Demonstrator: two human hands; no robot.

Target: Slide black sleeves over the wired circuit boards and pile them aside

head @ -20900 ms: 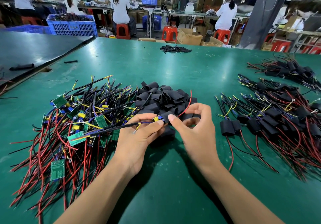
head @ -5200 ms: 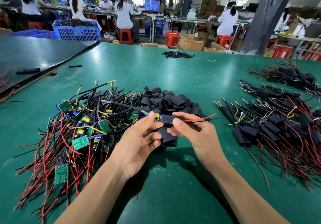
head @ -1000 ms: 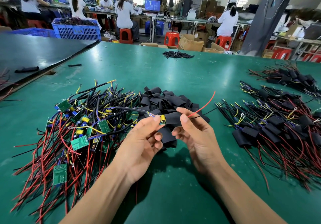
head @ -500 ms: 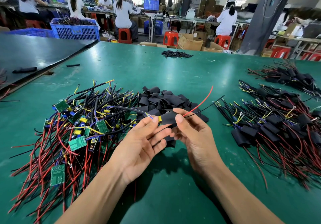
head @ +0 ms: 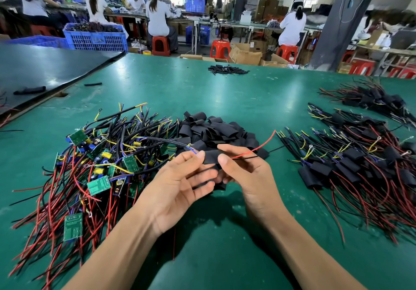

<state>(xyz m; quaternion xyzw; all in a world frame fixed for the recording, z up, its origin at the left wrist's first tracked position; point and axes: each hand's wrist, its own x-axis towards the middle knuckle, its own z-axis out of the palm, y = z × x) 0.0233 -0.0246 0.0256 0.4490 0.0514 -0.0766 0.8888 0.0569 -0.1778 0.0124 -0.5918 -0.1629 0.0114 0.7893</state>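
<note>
Between my hands is a black sleeve (head: 211, 155) that covers a wired circuit board, with a red wire (head: 256, 147) and a black wire sticking out to the right. My left hand (head: 177, 184) pinches the sleeve's left end, where the black cable and blue leads enter. My right hand (head: 245, 172) pinches its right end with thumb and finger. Behind my hands lies a heap of loose black sleeves (head: 216, 130). Bare green boards with wires (head: 94, 166) are piled at the left. Sleeved boards (head: 351, 168) are piled at the right.
The green table (head: 202, 94) stretches far ahead, with a small heap of black tubes (head: 227, 69) near its far edge. A second sleeved pile (head: 371, 97) lies at the far right. A dark table (head: 45, 69) adjoins at the left. People work at benches behind.
The sleeve has slid further left over the board; the yellow part seen a second ago is now covered. My left fingers have spread a little.
</note>
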